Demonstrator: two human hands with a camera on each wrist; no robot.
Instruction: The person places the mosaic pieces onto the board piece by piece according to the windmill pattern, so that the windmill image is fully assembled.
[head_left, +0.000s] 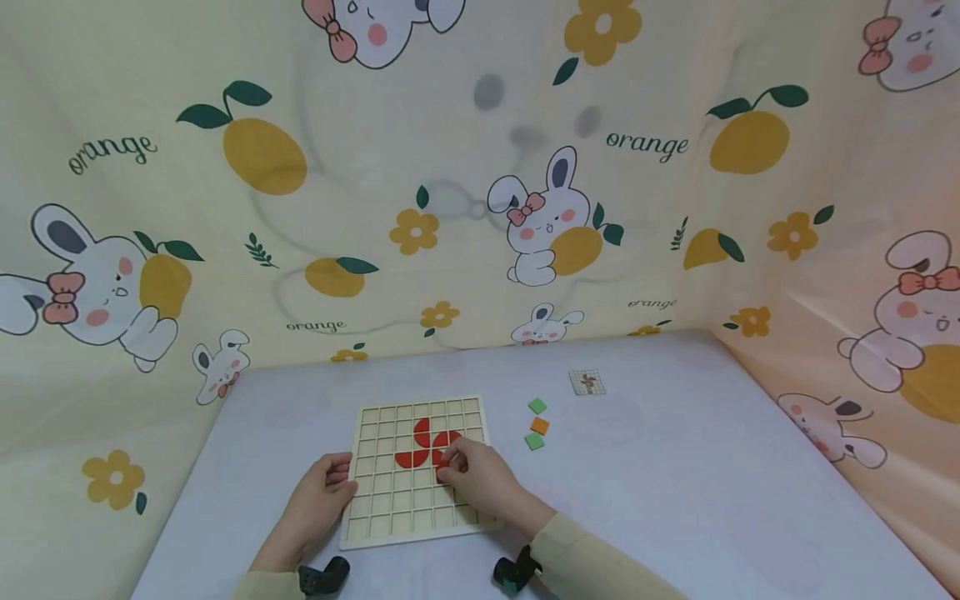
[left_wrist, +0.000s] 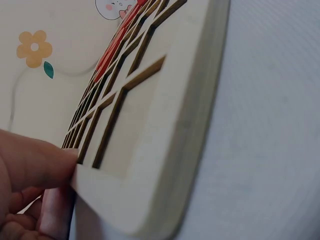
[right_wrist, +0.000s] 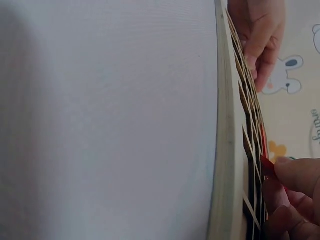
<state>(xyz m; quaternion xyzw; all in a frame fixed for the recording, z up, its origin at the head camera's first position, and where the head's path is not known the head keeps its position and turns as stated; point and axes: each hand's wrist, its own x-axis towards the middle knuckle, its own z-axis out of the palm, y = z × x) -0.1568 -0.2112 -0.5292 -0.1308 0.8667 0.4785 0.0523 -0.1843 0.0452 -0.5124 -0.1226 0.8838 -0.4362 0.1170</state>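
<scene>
Through the head camera I see the left hand point(head_left: 318, 497) at the left edge of a square, pale wooden grid board point(head_left: 388, 504), its fingers curled in against that edge. My left wrist view shows its grip near a corner, a fingertip on the rim and another finger against the side.

The right hand point(head_left: 486, 481) is over the board's right half, thumb and forefinger closed narrowly on a small red piece point(head_left: 441, 475); its shape is mostly hidden from me. Just beyond those fingertips lie flat red pieces with rounded edges point(head_left: 422, 433), around the middle of the board and toward its far edge; one is partly covered by the hand.

The board lies left of centre on the white-covered table point(head_left: 645, 500). Off its right edge I have two green squares point(head_left: 537, 406) with an orange square point(head_left: 540, 426) between them. A small grid-printed card point(head_left: 587, 382) lies nearer the table's far edge.
</scene>
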